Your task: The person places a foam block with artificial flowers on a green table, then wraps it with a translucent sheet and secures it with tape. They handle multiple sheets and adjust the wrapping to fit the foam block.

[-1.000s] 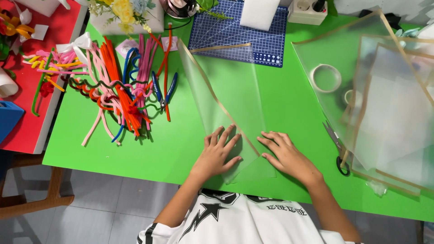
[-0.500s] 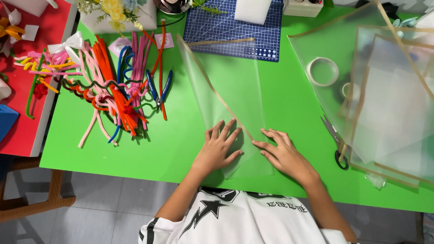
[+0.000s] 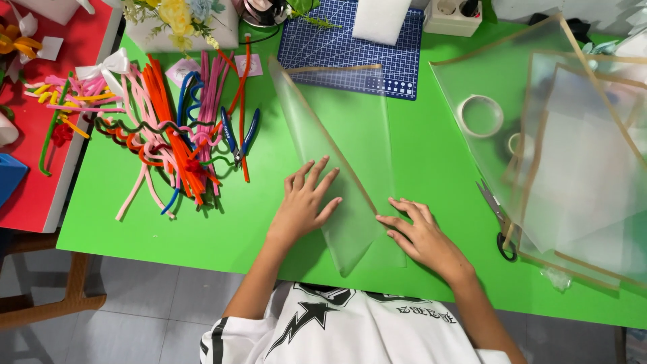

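We press our left hand (image 3: 303, 202) and right hand (image 3: 421, 236) flat, fingers spread apart, on a folded clear plastic sheet (image 3: 344, 148). It lies on the green tabletop (image 3: 431, 168), beside the pipe cleaners (image 3: 175, 128).

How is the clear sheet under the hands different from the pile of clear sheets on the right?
The folded clear sheet is a single one, pressed flat by the left hand and right hand; the pile of clear sheets has several overlapping, with nobody touching it. The pile covers a tape roll; the folded sheet covers only green table. Both are see-through with tan edges.
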